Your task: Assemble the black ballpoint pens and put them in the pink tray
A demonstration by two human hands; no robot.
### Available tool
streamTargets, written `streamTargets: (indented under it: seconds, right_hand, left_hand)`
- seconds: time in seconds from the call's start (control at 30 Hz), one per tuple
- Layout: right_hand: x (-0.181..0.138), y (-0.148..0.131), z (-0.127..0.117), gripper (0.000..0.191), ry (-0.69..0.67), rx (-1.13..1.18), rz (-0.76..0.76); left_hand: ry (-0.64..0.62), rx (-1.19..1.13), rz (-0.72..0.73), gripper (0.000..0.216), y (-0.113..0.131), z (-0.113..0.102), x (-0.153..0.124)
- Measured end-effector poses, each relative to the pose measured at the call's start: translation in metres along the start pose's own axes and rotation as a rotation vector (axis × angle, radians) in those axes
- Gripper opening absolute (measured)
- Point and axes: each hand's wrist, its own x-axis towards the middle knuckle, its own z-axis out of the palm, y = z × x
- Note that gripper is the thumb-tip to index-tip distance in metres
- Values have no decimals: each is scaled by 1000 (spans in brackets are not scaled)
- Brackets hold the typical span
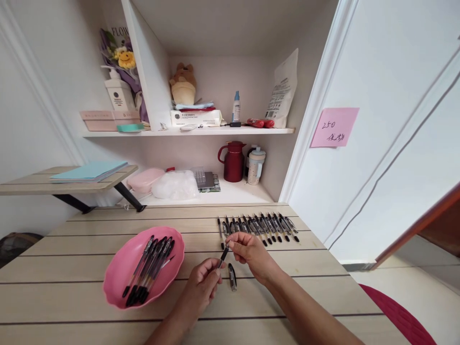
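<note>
1. Holding a black pen (223, 258) between both hands, the person has it slanted just above the wooden table (72, 287), close in front of the body.
2. The left hand (203, 286) has its grip closed on the pen's lower end, with the fingers curled round the barrel and the thumb on top.
3. The right hand (251, 251) takes the upper end. Its grip is narrow, with thumb and forefinger pinched on the pen's tip and the other fingers folded loosely.
4. A loose dark pen part (232, 277), which looks like a cap, lies flat on the table just beside the left hand's fingertips and below the right wrist, apart from the held pen.
5. Beyond the right hand, a row of pens (258, 227) lies side by side on the table, all pointing roughly away from the person. The pens at its left end lie just beside the right hand's knuckles.
6. To the left of the hands, a pink bowl (120, 261) stands on the table, with a bundle of black pens (151, 263) lying in it towards its right wall.
7. At the back, a lower shelf carries a dark red jug (233, 162) and a white cup (256, 165) side by side. A pink note (334, 127) is stuck to the white panel on the right.
</note>
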Motion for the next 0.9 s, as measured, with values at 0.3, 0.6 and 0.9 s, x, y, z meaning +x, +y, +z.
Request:
streamTargets:
  seconds: [0.3, 0.6, 0.9]
  right_hand:
    - [-4, -2, 8, 33, 22, -4, -15]
    - [-7, 3, 13, 33, 33, 9, -81]
    - [1, 6, 8, 33, 56, 23, -28]
  left_hand:
    - [105, 254, 347, 33, -15, -4, 2]
    - [130, 177, 269, 39, -14, -4, 1]
    - [86, 83, 168, 41, -16, -4, 5]
